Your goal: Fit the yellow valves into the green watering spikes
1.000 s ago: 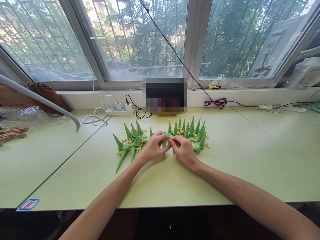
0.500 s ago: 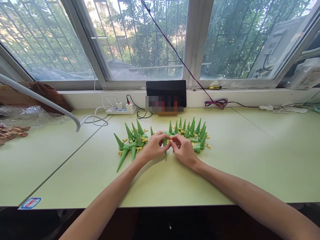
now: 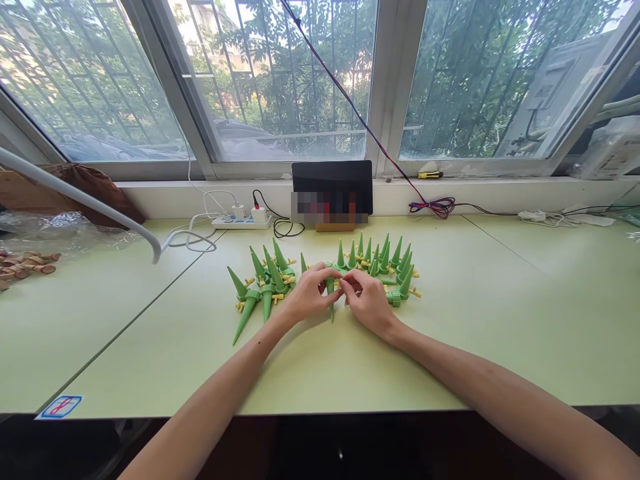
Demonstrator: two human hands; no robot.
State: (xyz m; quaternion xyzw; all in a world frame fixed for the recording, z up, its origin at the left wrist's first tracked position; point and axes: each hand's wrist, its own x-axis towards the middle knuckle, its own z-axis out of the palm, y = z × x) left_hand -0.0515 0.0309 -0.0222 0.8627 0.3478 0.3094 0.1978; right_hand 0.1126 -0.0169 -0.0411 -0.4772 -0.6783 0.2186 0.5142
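My left hand (image 3: 306, 297) is closed round a green plastic spike (image 3: 331, 301) whose tip points down toward me over the pale green table (image 3: 450, 347). My right hand (image 3: 367, 301) pinches a small yellow part (image 3: 340, 283) at the spike's top, fingertips meeting the left hand's. To the left lies a pile of green spikes with yellow fittings (image 3: 263, 283). Just behind my right hand stands a second cluster of green spikes (image 3: 383, 263), points up.
A dark screen (image 3: 333, 187) leans on the window ledge behind the spikes. A white power strip (image 3: 243, 220) with cables lies at the back left, a red-black wire bundle (image 3: 433, 207) at the back right. A white curved arm (image 3: 80, 200) reaches in from the left above brown pieces (image 3: 25, 263).
Both hands stay together on the same spike; only the right fingers shift slightly at its top. The piles have not moved.
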